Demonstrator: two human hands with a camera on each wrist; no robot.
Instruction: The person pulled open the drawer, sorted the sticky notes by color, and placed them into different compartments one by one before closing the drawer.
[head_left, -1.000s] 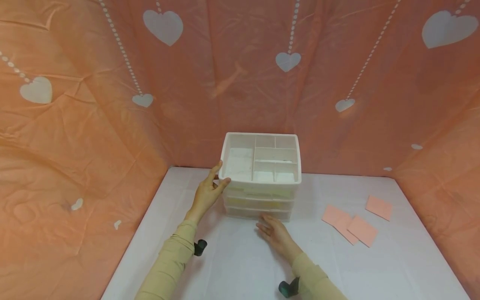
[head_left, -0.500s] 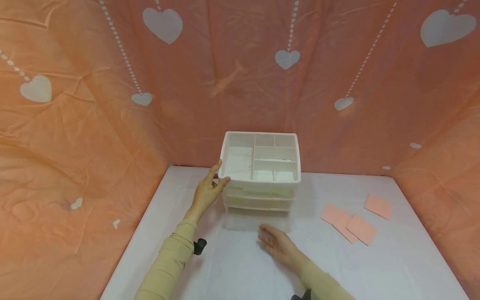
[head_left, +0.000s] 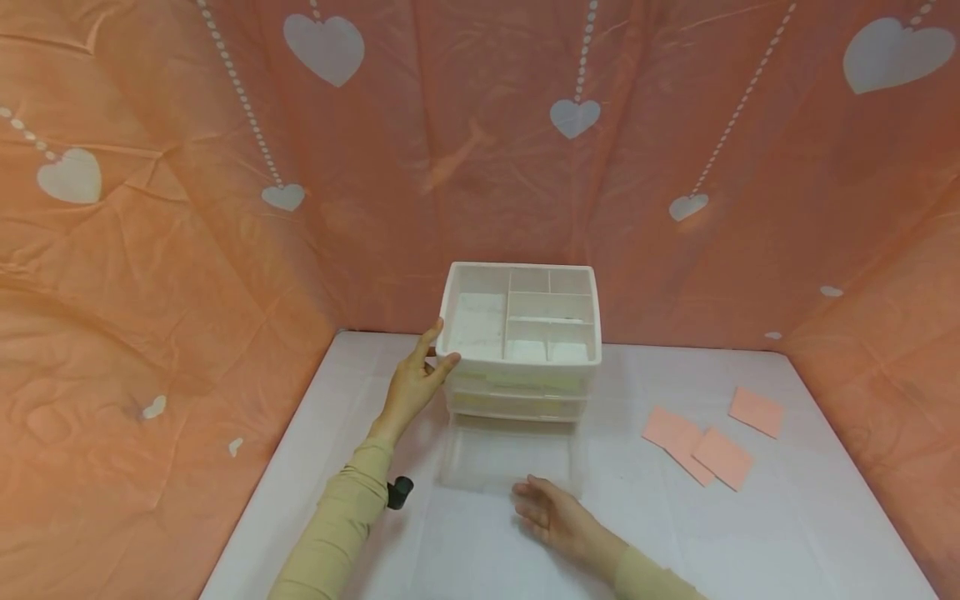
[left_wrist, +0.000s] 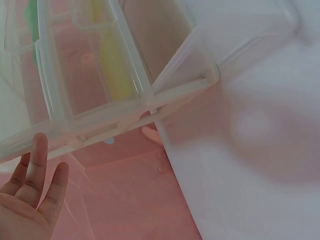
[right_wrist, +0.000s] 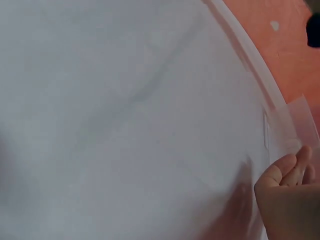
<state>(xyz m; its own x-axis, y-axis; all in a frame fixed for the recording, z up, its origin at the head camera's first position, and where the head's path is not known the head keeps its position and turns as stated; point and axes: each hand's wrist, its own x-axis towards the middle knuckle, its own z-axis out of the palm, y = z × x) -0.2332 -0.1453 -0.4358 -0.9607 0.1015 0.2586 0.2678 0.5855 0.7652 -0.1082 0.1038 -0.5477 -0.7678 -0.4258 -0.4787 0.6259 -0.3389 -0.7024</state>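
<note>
A white plastic drawer organizer (head_left: 517, 364) stands at the back of the table, with a divided tray on top. My left hand (head_left: 411, 385) grips its front left corner, thumb at the front and fingers along the side. The bottom drawer (head_left: 513, 454) is clear and slid far out; it also shows in the left wrist view as a clear drawer (left_wrist: 250, 40). At the drawer's front edge, my right hand (head_left: 558, 517) holds on with curled fingers. The upper drawers are closed, with yellow and green things (left_wrist: 114, 65) showing through.
Several pink square papers (head_left: 723, 458) lie on the white table (head_left: 810, 517) to the right, some overlapping. An orange curtain (head_left: 510, 192) with hearts rises behind and on both sides.
My right hand has drawn the bottom drawer out toward me, from closed to well open. My left hand has stayed at the organizer's corner, and the papers have not moved.
</note>
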